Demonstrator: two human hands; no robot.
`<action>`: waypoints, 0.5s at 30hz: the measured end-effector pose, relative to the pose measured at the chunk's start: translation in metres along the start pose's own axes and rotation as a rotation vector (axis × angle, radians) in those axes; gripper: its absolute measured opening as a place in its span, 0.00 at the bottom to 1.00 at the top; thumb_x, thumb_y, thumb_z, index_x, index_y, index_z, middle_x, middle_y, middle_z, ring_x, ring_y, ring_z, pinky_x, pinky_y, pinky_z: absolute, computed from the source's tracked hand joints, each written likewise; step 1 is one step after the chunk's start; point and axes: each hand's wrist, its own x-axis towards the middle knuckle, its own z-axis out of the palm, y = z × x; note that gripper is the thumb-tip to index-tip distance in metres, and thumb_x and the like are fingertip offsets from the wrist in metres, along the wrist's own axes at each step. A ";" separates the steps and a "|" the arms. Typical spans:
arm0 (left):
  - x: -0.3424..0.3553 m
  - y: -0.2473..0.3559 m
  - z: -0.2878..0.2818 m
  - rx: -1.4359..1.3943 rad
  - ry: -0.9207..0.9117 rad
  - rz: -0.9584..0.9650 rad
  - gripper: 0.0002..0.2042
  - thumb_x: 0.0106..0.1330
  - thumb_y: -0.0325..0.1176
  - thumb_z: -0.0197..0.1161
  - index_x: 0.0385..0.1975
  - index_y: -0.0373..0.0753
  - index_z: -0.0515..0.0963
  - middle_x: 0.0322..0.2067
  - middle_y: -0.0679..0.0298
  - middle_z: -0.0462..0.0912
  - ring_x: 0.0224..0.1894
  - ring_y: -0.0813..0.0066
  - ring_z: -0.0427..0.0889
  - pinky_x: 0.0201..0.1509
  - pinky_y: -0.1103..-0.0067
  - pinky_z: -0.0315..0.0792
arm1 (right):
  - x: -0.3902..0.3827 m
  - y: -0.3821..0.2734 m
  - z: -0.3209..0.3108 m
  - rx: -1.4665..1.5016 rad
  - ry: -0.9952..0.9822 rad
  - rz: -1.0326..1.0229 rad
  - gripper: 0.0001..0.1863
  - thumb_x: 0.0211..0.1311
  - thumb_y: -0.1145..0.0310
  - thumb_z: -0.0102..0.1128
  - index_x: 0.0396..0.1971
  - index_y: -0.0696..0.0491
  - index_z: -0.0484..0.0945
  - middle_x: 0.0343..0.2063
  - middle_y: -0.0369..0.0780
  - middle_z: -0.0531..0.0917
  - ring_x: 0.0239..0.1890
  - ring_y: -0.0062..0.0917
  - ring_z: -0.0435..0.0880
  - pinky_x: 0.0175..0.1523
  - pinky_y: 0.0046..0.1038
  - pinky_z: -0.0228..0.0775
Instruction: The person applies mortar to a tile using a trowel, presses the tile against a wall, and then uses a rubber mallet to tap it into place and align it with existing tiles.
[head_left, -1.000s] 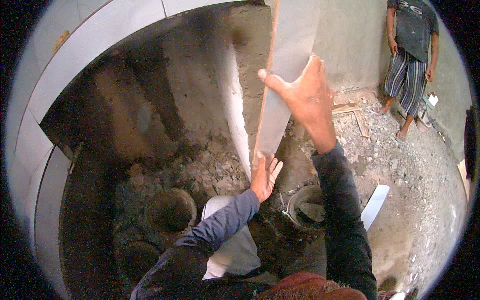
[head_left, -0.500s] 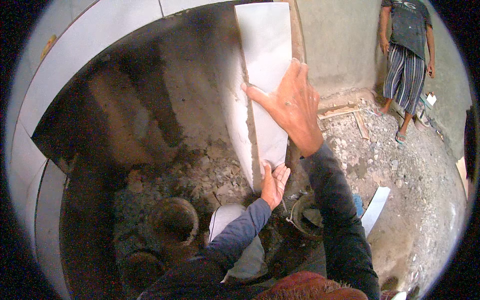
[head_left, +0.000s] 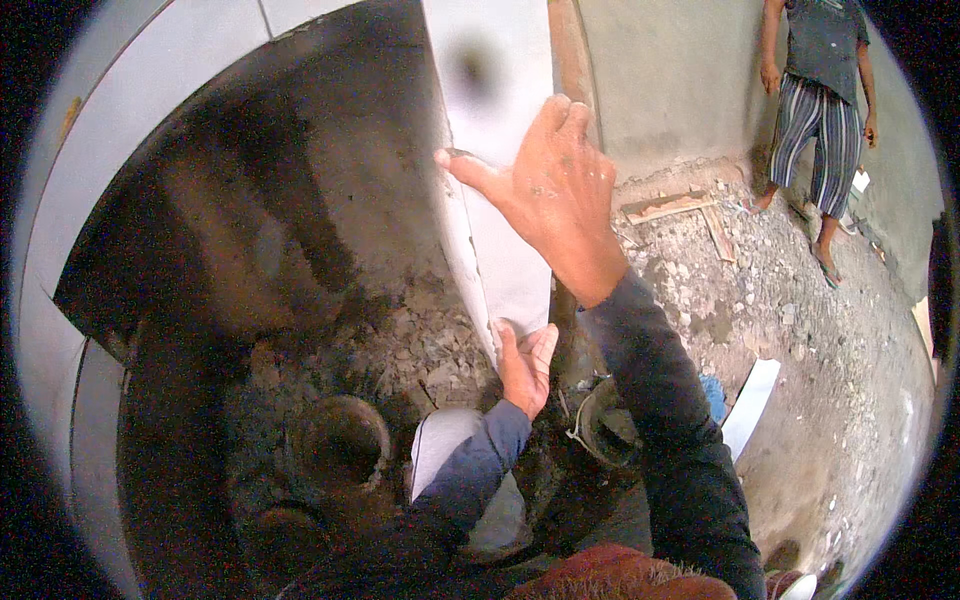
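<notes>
Tile (head_left: 500,180), pale and upright, pressed against the wall edge by flat open right hand (head_left: 560,190) above and left hand (head_left: 525,365) at its foot; seating appears unfinished, neither grip closed.

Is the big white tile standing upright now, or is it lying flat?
Upright. The white tile stands on its lower edge against the wall corner, right hand flat high on its face, left hand at its bottom.
</notes>
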 end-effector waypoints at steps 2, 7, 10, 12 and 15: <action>0.000 0.005 0.006 0.006 0.000 0.018 0.34 0.71 0.55 0.58 0.62 0.30 0.59 0.48 0.44 0.74 0.52 0.52 0.81 0.63 0.65 0.78 | 0.001 0.003 0.001 0.010 -0.010 -0.014 0.56 0.46 0.25 0.63 0.48 0.71 0.67 0.39 0.50 0.76 0.36 0.40 0.84 0.34 0.37 0.79; 0.009 0.006 0.000 0.022 0.028 0.007 0.32 0.71 0.50 0.62 0.61 0.31 0.61 0.47 0.47 0.74 0.52 0.55 0.81 0.64 0.65 0.77 | -0.006 0.011 0.010 0.050 0.048 -0.077 0.53 0.53 0.28 0.60 0.50 0.71 0.66 0.38 0.52 0.75 0.36 0.50 0.82 0.42 0.49 0.77; 0.004 0.003 0.007 -0.001 0.105 0.035 0.31 0.71 0.48 0.62 0.62 0.31 0.62 0.48 0.48 0.75 0.52 0.57 0.81 0.64 0.66 0.78 | -0.010 0.021 0.013 -0.140 0.080 -0.143 0.55 0.55 0.30 0.59 0.57 0.74 0.64 0.41 0.51 0.77 0.34 0.40 0.87 0.33 0.35 0.81; 0.008 -0.008 0.004 0.003 0.111 0.073 0.27 0.72 0.51 0.60 0.57 0.32 0.67 0.49 0.54 0.76 0.49 0.60 0.81 0.62 0.64 0.79 | -0.011 0.025 0.006 -0.094 0.008 -0.141 0.52 0.59 0.34 0.59 0.61 0.71 0.63 0.48 0.55 0.74 0.42 0.46 0.84 0.41 0.39 0.80; -0.001 -0.006 0.015 0.000 0.115 0.041 0.28 0.70 0.50 0.63 0.56 0.33 0.67 0.49 0.56 0.77 0.45 0.65 0.82 0.59 0.68 0.81 | -0.008 0.027 -0.001 0.002 0.005 -0.130 0.45 0.65 0.43 0.57 0.67 0.66 0.59 0.56 0.57 0.68 0.57 0.48 0.74 0.59 0.42 0.68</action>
